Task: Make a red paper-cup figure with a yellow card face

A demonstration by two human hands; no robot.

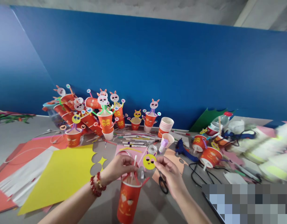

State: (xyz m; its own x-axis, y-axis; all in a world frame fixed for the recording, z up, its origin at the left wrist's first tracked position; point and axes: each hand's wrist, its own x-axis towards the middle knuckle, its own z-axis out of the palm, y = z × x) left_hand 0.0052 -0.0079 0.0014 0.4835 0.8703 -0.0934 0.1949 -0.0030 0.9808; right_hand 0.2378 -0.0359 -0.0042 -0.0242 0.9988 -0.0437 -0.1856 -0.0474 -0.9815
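Observation:
My right hand (170, 172) pinches a round yellow paper face (149, 162) with pink ears at its edge. My left hand (123, 166) is closed at the top of a pale straw (135, 161), above a red paper cup (128, 202). This cup stands upright close to me, with red strips sticking out of its mouth. The yellow face is held just to the right of the straw, and I cannot tell whether the two touch. Black-handled scissors (163, 185) lie under my right hand, partly hidden by it.
Finished cup figures (105, 121) crowd the back left. Yellow card (57, 177) lies at left. Pens (134, 143), a glue stick (163, 145) and stacked cups (166, 124) are behind my hands. A blue glue gun (184, 151) and its black cable (197, 174) lie at right.

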